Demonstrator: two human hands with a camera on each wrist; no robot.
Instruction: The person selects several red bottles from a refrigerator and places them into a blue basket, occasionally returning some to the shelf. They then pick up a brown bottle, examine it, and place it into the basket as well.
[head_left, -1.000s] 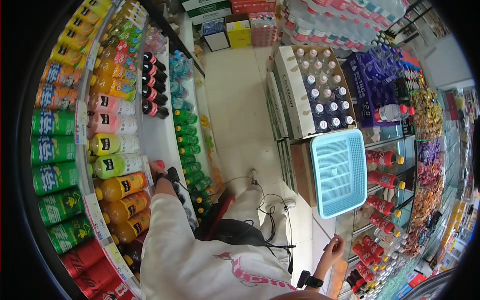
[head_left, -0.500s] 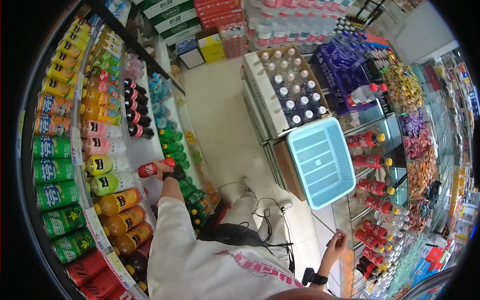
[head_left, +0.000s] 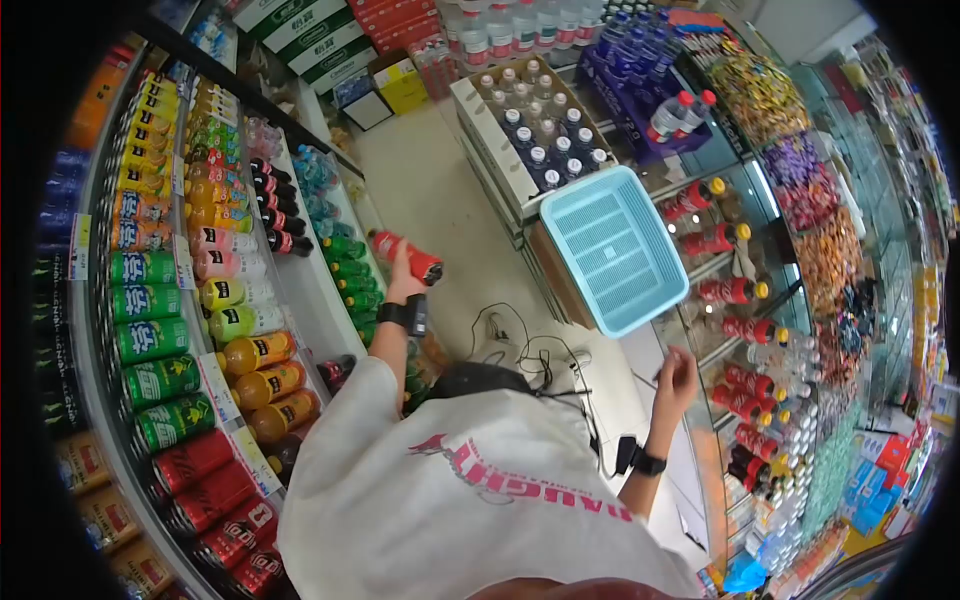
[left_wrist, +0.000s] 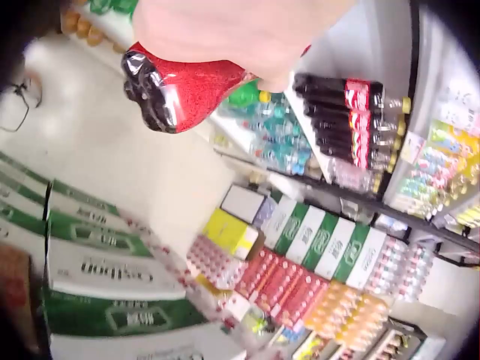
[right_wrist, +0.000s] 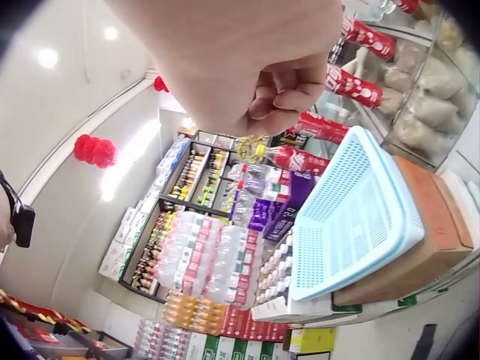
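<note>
My left hand (head_left: 402, 284) grips a cola bottle (head_left: 418, 262) with a red wrap and a dark base, held over the aisle beside the drinks shelf. In the left wrist view the bottle's ridged dark base (left_wrist: 154, 101) sticks out below the hand, which hides its other end. My right hand (head_left: 680, 378) hangs with loosely curled fingers and holds nothing, close to the glass counter. A light blue plastic basket (head_left: 612, 252) lies just beyond it, on top of a brown box.
On the left the shelf holds orange drink bottles (head_left: 262, 385), green cans (head_left: 165, 375) and red cans (head_left: 215, 490). An open carton (head_left: 490, 150) of bottles stands behind the basket. Red cola bottles (head_left: 728, 290) line the counter at right. Cables (head_left: 530, 350) hang near the legs.
My left hand has drawn the cola bottle out of the shelf and swung it right, over the aisle. My right hand stays loosely curled by the counter. The head view has shifted.
</note>
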